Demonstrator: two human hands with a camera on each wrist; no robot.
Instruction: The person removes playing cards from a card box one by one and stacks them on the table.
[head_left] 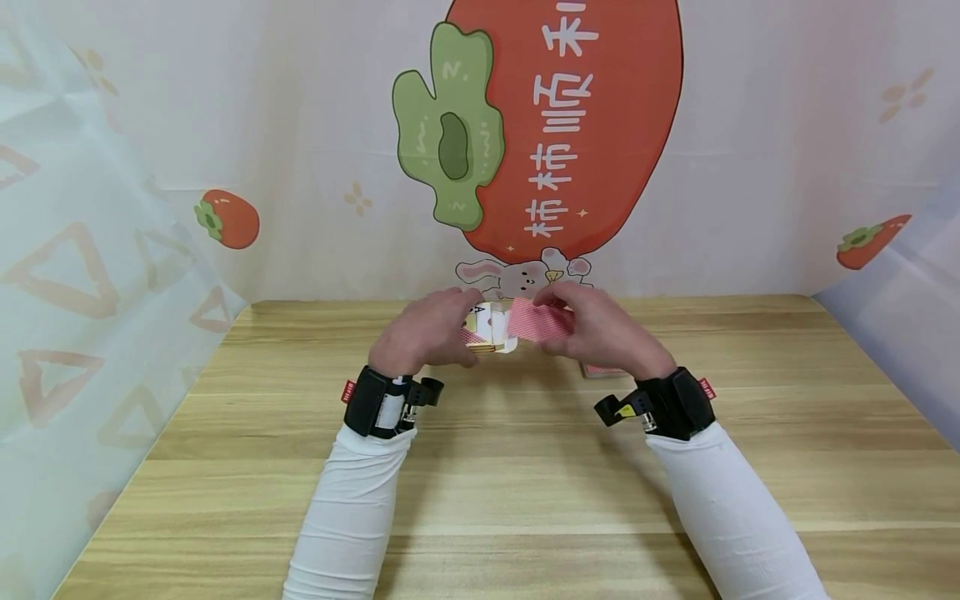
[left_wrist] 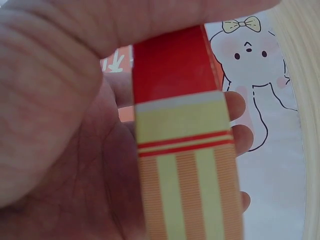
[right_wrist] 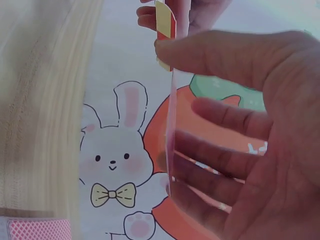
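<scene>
1. Head view: the left hand (head_left: 423, 333) has its fingers clamped on a small open cardboard card box (head_left: 491, 327), its white inside flap and a printed "A" showing just beyond the fingertips, toward the other hand. The right hand (head_left: 611, 329) pinches a pink-red patterned rectangular playing card (head_left: 538, 321) between its thumb and fingers; the card's far end is right beside the box's open end. Below the right fingers, partly covered by that hand, a pink-patterned card stack (head_left: 602, 372) lies on the pale wood-grain desk (head_left: 480, 483). Behind both hands hangs a white printed backdrop (head_left: 300, 125) with a large red persimmon (head_left: 637, 108).

2. Left wrist view: the box's red, cream and orange-striped narrow side faces the camera between the left thumb and fingers; the thumb crosses its upper part, and three fingertips show past its far edge.

3. Right wrist view: the card appears nearly edge-on, held by the right fingers, with the thumb near its upper end. Just above the thumb are the box's cream-and-red end and the left fingers. The card stack's corner lies well apart from the right fingers, at lower left.
</scene>
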